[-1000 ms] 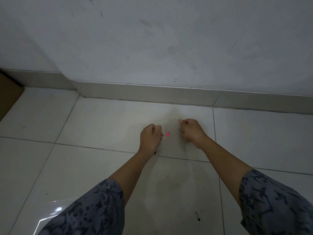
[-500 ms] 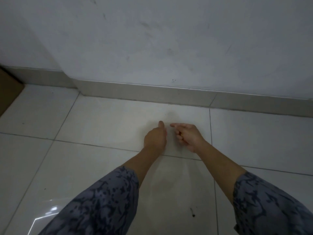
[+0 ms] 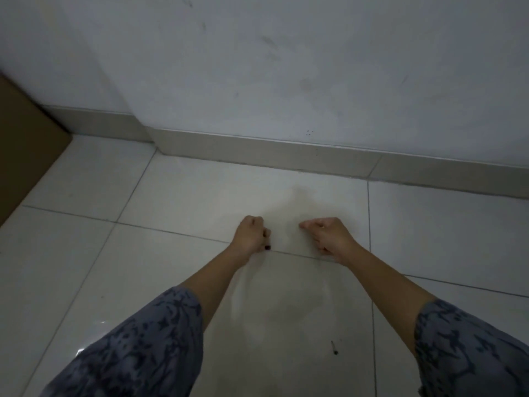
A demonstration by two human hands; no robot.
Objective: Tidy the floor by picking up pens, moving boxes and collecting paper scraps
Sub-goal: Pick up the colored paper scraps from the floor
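a cardboard box (image 3: 25, 156) leans in at the far left edge, against the skirting, well apart from the person's arms. moving right, the left hand (image 3: 250, 234) is curled into a fist low over the tiled floor (image 3: 177, 196), and a small dark tip, likely the end of a pen (image 3: 267, 247), pokes out beneath its knuckles. half a second ago this hand sat nearly touching the other with its thumb up; now the two have drawn apart across the same tile. the right hand (image 3: 329, 234) is loosely closed, forefinger and thumb pointing left; whether it grips anything cannot be told. near the right sleeve (image 3: 469, 353), a small dark scrap (image 3: 334, 347) lies on the floor, untouched. the pen looks collected, so the scrap and the box seem to be what is left here.
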